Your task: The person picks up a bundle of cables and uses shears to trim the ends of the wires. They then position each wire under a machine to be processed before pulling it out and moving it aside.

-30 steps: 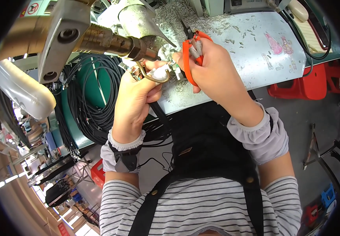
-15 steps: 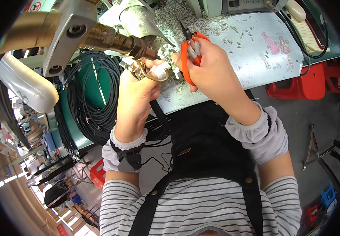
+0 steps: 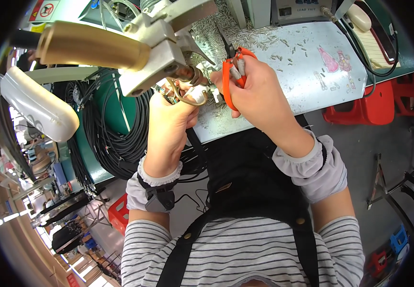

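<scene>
My right hand grips orange-handled cutters, their dark tips pointing up and away over the bench. My left hand pinches a small white-and-metal connector part with a thin wire loop, right under the grey metal head of a machine with a brass-coloured cylinder. The two hands touch at the fingertips. What lies between the fingers is mostly hidden.
The pale bench top carries several scattered small metal bits. Coils of black cable hang at the left over a green surface. A white lamp arm is at the left; red stools stand right of the bench.
The view has shifted, so the machine head and brass cylinder now sit more to the right and closer. Both hands have stayed together at the machine; the cutters have barely moved.
</scene>
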### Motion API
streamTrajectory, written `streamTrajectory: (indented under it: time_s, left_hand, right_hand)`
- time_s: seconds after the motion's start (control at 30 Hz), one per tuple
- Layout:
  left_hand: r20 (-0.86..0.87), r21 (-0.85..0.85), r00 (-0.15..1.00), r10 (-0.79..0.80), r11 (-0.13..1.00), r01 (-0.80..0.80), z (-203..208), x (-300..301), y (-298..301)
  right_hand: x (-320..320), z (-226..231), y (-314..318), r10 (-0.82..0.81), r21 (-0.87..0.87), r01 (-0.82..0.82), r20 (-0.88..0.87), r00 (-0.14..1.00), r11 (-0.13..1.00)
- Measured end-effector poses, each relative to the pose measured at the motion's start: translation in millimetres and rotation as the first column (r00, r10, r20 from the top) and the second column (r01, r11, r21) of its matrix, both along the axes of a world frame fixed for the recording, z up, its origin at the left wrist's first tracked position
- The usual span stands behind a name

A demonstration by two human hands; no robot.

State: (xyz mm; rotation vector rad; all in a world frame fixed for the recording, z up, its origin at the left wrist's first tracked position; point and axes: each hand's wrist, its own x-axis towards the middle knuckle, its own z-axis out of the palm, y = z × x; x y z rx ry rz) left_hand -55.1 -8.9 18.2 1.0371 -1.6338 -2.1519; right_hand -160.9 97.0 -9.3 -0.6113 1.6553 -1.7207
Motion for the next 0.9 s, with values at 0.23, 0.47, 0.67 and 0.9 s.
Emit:
streamTrajectory:
  time_s: [0.23,0.47,0.67,0.9]
  left_hand:
    - [-0.008,0.023,1.000,0.021,1.000,-0.021,-1.5,1.9,1.5]
    - [-0.002,0.012,1.000,0.015,1.000,-0.015,0.0,0.6,3.3]
    - [-0.086,0.126,0.995,-0.046,0.990,0.056,2.4,12.6,4.7]
    - [-0.047,-0.064,0.997,-0.069,0.996,0.066,7.1,39.7,34.8]
  right_hand:
    - [1.4,1.2,-0.8,-0.007,0.006,0.007,-0.015,1.000,1.000]
    - [1.2,4.6,-0.3,-0.007,0.033,0.008,-0.013,1.000,0.999]
    - [1.7,3.6,10.2,0.003,-0.053,0.000,0.046,0.999,0.999]
    - [22.9,3.6,39.3,-0.256,-0.071,0.255,-0.485,0.836,0.964]
